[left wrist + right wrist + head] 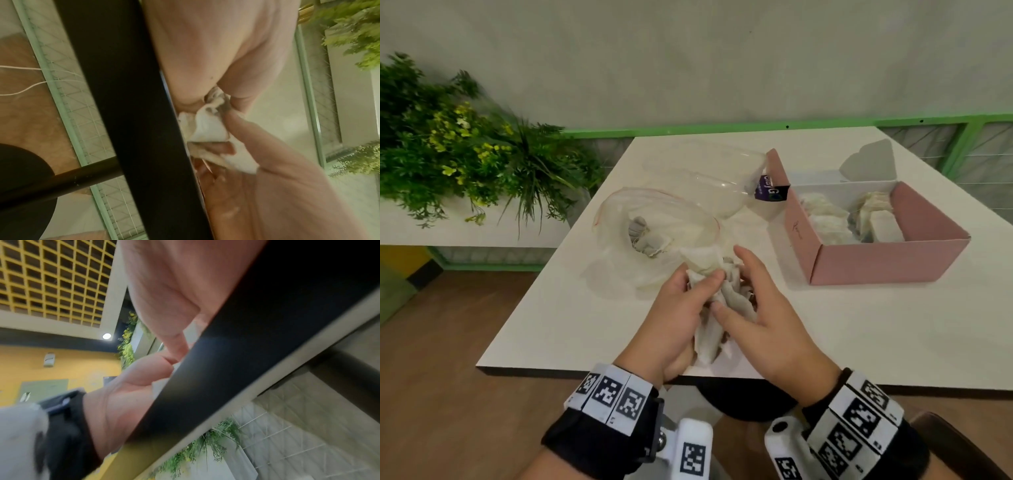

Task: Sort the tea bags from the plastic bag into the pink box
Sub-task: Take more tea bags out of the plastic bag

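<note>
White paper: we see a bunch of tea bags (726, 308) bundled between our two hands, at the near edge of the white table (893, 335).
Left hand: our left hand (674, 329) is curled around the bunch from its left side, thumb pressed over the top bags; the left wrist view shows the same crumpled bags (207, 129) pinched against the palm.
Right hand: our right hand (767, 315) cups the bunch from the right, its thumb laid on the bags and its fingers stretched along their far side; we cannot tell how tightly those fingers close, since the bags hide their tips.
Right wrist view: mostly the dark table edge (257, 345) and the heel of the left hand (123, 402); the bags barely show.
Plastic bag: a clear zip bag (654, 233) with a red seal line lies just beyond our left hand, mouth open, with a few tea bags inside.
Second bag: another clear bag (705, 178) lies farther out, touching the box's left flap.
Pink box: the pink box (887, 260) stands open beyond and to the right of our right hand, well apart from it, with tea bags in two heaps inside.
Plants: green foliage (465, 147) with yellow flowers sits far off to our left.
</note>
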A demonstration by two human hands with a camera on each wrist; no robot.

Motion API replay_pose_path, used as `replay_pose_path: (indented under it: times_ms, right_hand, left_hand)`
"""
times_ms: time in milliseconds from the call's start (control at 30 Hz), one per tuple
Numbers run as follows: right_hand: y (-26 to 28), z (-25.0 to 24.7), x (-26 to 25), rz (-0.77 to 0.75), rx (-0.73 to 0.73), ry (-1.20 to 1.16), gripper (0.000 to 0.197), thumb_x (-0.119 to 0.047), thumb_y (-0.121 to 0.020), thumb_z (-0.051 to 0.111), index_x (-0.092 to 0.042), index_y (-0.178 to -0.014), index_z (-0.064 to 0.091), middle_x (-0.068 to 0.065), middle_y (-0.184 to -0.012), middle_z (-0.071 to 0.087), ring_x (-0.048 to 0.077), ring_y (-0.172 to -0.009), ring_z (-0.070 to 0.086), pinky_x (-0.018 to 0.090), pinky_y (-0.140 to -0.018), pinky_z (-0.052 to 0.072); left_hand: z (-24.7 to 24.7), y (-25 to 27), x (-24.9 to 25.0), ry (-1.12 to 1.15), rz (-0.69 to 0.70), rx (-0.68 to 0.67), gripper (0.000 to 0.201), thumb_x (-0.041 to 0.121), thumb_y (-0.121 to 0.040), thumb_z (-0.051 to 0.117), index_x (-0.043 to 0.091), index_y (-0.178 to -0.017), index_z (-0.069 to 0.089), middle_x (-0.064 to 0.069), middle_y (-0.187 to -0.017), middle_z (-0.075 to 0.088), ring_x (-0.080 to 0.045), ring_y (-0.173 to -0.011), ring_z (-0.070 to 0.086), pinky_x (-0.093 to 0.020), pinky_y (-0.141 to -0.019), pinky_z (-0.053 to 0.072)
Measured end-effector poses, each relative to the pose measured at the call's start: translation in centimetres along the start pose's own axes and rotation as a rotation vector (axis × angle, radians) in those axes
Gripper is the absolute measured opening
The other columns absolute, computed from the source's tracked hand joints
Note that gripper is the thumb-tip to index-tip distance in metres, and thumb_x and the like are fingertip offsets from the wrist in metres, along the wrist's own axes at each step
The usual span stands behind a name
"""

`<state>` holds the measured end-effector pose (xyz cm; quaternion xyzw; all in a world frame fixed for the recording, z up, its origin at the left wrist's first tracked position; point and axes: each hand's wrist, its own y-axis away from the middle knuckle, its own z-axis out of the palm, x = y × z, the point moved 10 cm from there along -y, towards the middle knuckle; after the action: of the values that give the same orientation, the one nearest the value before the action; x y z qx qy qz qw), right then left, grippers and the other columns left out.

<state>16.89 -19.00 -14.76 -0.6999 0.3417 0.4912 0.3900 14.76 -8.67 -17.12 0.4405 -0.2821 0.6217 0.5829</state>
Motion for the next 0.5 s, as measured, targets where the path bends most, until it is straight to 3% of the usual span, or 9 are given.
replay_pose_path:
  times_ms: [33,100,133,200,267,367,500]
  right_hand:
    - [-0.1,-0.7,0.2,0.022,0.027,-0.086,0.065,-0.014,-0.093,0.069,-0.033,-0.147,0.039,-0.019,-0.129,0.054,-0.013,-0.11,0.057,0.013,-0.091,0.047]
    - [-0.3,-2.7,0.9,0.072,0.106,-0.179,0.05,-0.009,-0.089,0.072,-0.028,-0.133,0.055,-0.004,-0.122,0.06,0.003,-0.095,0.064,0.02,-0.079,0.052]
    - [-0.5,-3.6,1.2,0.092,0.141,-0.193,0.043,-0.005,-0.088,0.071,-0.023,-0.126,0.06,0.002,-0.118,0.062,0.01,-0.087,0.064,0.023,-0.074,0.053]
    - [-0.6,-4.8,1.8,0.103,0.169,-0.188,0.032,0.0,-0.088,0.07,-0.017,-0.115,0.066,0.008,-0.106,0.064,0.015,-0.074,0.061,0.028,-0.065,0.052]
    - [-0.6,-5.2,1.9,0.082,0.164,-0.173,0.026,-0.002,-0.088,0.072,-0.016,-0.109,0.067,0.006,-0.095,0.064,0.014,-0.068,0.059,0.031,-0.062,0.05]
    - [-0.5,-4.4,1.7,0.025,0.125,-0.113,0.028,-0.012,-0.085,0.079,-0.022,-0.108,0.067,0.005,-0.091,0.065,0.014,-0.068,0.057,0.025,-0.063,0.05]
    - [-0.5,-4.0,1.8,-0.012,0.128,0.034,0.024,-0.011,-0.085,0.077,-0.022,-0.105,0.069,0.0,-0.083,0.065,0.009,-0.068,0.057,0.024,-0.066,0.051]
  left_hand:
    - [-0.2,0.0,-0.1,0.008,0.0,0.009,0.025,0.015,-0.1,0.062,0.008,-0.125,0.061,-0.02,-0.116,0.073,-0.033,-0.1,0.073,-0.044,-0.079,0.061]
    - [-0.5,0.0,0.0,0.012,0.008,0.032,0.018,0.017,-0.1,0.063,0.012,-0.117,0.063,-0.015,-0.104,0.073,-0.026,-0.077,0.068,-0.033,-0.057,0.056]
    - [-0.6,-0.1,0.1,0.002,0.015,0.053,0.014,0.018,-0.099,0.064,0.014,-0.113,0.064,-0.014,-0.098,0.071,-0.023,-0.067,0.063,-0.03,-0.053,0.052]
    - [-0.8,-0.5,0.2,-0.038,0.041,0.096,0.01,0.018,-0.099,0.064,0.016,-0.109,0.063,-0.014,-0.092,0.07,-0.021,-0.057,0.059,-0.03,-0.056,0.053]
    - [-0.8,-1.0,0.6,-0.071,0.093,0.134,0.013,0.018,-0.1,0.064,0.015,-0.112,0.062,-0.013,-0.096,0.073,-0.022,-0.064,0.067,-0.033,-0.062,0.058]
    - [-0.3,-1.5,0.8,-0.052,0.132,0.126,0.014,0.014,-0.102,0.061,0.011,-0.115,0.061,-0.015,-0.107,0.074,-0.026,-0.088,0.074,-0.035,-0.072,0.062]
    - [-0.1,-1.2,0.8,-0.013,0.135,0.112,0.008,0.011,-0.102,0.059,0.01,-0.11,0.059,-0.018,-0.106,0.073,-0.03,-0.092,0.074,-0.038,-0.078,0.063]
